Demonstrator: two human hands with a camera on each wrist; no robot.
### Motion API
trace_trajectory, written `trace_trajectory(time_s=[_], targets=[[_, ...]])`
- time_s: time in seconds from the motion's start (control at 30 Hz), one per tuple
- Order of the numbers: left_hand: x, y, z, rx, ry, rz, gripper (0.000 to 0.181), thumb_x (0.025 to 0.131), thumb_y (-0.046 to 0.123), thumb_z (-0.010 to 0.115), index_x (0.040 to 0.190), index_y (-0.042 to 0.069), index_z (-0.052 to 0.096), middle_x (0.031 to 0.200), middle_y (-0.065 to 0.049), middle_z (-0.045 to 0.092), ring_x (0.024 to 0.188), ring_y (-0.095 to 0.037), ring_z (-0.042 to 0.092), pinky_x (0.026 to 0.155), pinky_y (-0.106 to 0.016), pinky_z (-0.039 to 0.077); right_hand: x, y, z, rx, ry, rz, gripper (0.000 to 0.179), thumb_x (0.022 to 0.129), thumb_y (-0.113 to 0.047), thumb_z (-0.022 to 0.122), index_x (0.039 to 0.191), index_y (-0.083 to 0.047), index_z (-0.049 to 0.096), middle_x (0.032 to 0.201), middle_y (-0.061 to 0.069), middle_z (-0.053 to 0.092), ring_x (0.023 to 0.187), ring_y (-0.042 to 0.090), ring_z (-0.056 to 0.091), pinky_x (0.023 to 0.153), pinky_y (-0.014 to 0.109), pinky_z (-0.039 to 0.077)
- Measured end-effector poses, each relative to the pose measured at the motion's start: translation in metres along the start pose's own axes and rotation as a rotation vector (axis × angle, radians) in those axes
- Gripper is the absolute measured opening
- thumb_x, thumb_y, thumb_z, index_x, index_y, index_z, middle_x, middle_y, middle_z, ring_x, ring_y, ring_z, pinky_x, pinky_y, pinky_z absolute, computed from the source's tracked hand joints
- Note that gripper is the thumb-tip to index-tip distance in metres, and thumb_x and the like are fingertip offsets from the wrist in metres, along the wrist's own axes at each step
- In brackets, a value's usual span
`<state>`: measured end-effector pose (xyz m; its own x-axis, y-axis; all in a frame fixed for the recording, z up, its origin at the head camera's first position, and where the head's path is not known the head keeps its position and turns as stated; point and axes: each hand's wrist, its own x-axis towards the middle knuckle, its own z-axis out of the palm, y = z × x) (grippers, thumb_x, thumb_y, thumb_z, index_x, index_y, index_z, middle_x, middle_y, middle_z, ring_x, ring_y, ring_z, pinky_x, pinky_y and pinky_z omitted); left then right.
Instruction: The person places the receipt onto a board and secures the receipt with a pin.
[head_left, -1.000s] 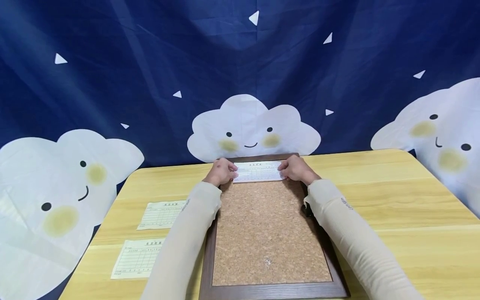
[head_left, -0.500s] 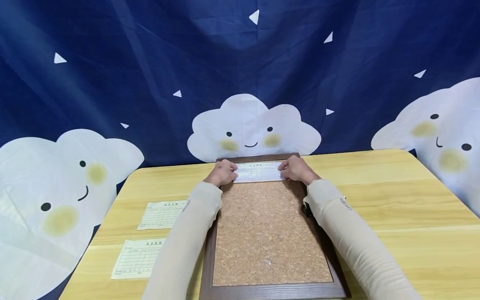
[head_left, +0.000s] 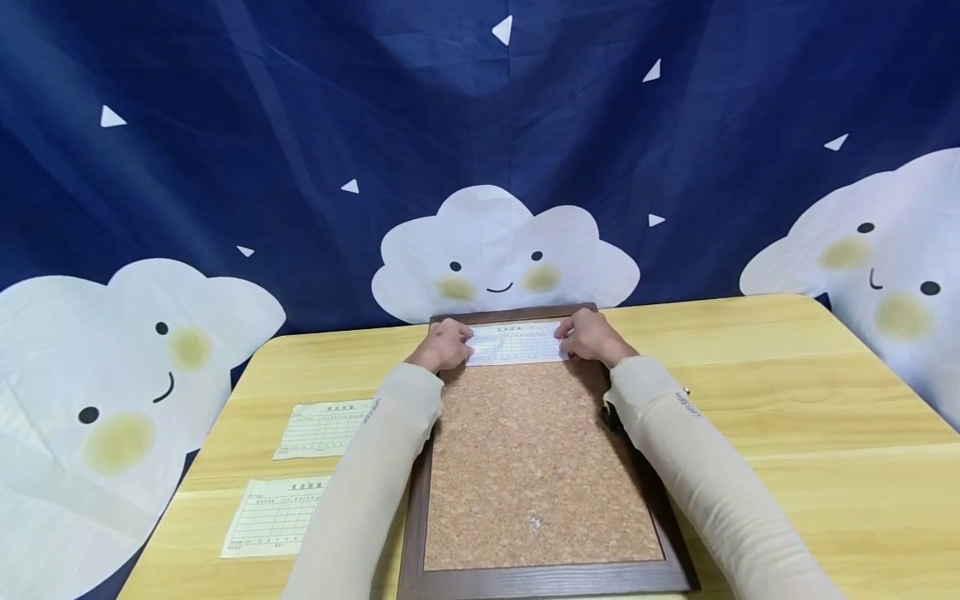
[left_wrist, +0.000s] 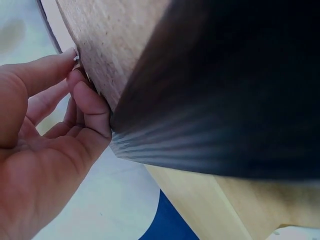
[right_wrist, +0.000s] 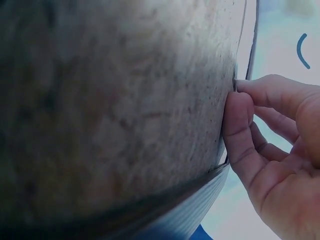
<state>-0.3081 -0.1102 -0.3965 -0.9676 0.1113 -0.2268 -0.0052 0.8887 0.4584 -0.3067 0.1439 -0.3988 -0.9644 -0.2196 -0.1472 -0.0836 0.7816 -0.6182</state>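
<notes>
A printed paper form (head_left: 516, 343) with a ruled table lies across the top of a framed corkboard (head_left: 540, 467). At its left edge my left hand (head_left: 446, 344) pinches the paper between curled fingers and thumb. The right edge is held the same way by my right hand (head_left: 591, 335). In the left wrist view, the left hand (left_wrist: 55, 110) has its thumb and index fingertips right at the board's surface. The right wrist view shows my right hand (right_wrist: 280, 135) with thumb and forefinger nearly together beside the cork (right_wrist: 125, 115); the paper is mostly hidden there.
Two more printed forms, an upper one (head_left: 322, 429) and a lower one (head_left: 270, 517), lie left of the board, partly covered by the left sleeve (head_left: 375, 492). The wooden table (head_left: 810, 408) extends to the right. A blue curtain (head_left: 420, 108) with clouds hangs directly behind.
Both hands keep their places at the paper's two ends, with barely any motion. The head view has shifted slightly.
</notes>
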Motion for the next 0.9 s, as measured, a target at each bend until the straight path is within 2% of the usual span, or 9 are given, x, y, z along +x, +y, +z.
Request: trace_trajectory(time_s=[0.3, 0.53, 0.73, 0.9], targets=[[-0.0019, -0.0007, -0.001, -0.008, -0.023, -0.004, 0.038, 0.098, 0.011, 0.062, 0.136, 0.014, 0.064, 0.142, -0.009, 0.056, 0.134, -0.023, 0.048, 0.107, -0.04, 0.041, 0.0007, -0.0018, 0.0, 0.011, -0.009, 0.005, 0.029, 0.083, 0.005, 0.065, 0.111, 0.006, 0.072, 0.084, 0.01, 0.072, 0.059, 0.013, 0.061, 0.055, 0.022, 0.047], [-0.0021, -0.0021, -0.0008, -0.052, -0.025, -0.01, 0.046, 0.091, 0.023, 0.075, 0.135, 0.013, 0.064, 0.145, -0.009, 0.053, 0.139, -0.028, 0.039, 0.11, -0.042, 0.038, -0.0003, 0.0014, -0.0026, 0.012, -0.013, -0.004, 0.032, 0.081, 0.003, 0.066, 0.112, 0.005, 0.072, 0.077, 0.007, 0.071, 0.055, 0.011, 0.06, 0.054, 0.021, 0.046], [-0.0017, -0.0016, -0.0002, -0.056, -0.017, 0.001, 0.048, 0.09, 0.022, 0.077, 0.135, 0.012, 0.064, 0.143, -0.01, 0.055, 0.135, -0.026, 0.047, 0.108, -0.041, 0.04, -0.0021, 0.0003, -0.0047, 0.038, -0.031, -0.007, 0.036, 0.087, -0.004, 0.073, 0.121, 0.007, 0.068, 0.099, 0.015, 0.074, 0.056, 0.01, 0.061, 0.056, 0.021, 0.048], [-0.0033, -0.0013, 0.0002, -0.061, -0.017, -0.03, 0.047, 0.091, 0.022, 0.077, 0.135, 0.013, 0.064, 0.144, -0.01, 0.054, 0.133, -0.026, 0.049, 0.107, -0.042, 0.041, -0.0001, -0.0016, -0.0024, 0.012, -0.048, 0.014, 0.036, 0.088, -0.004, 0.073, 0.122, 0.006, 0.068, 0.111, 0.019, 0.071, 0.057, 0.01, 0.061, 0.056, 0.022, 0.049]])
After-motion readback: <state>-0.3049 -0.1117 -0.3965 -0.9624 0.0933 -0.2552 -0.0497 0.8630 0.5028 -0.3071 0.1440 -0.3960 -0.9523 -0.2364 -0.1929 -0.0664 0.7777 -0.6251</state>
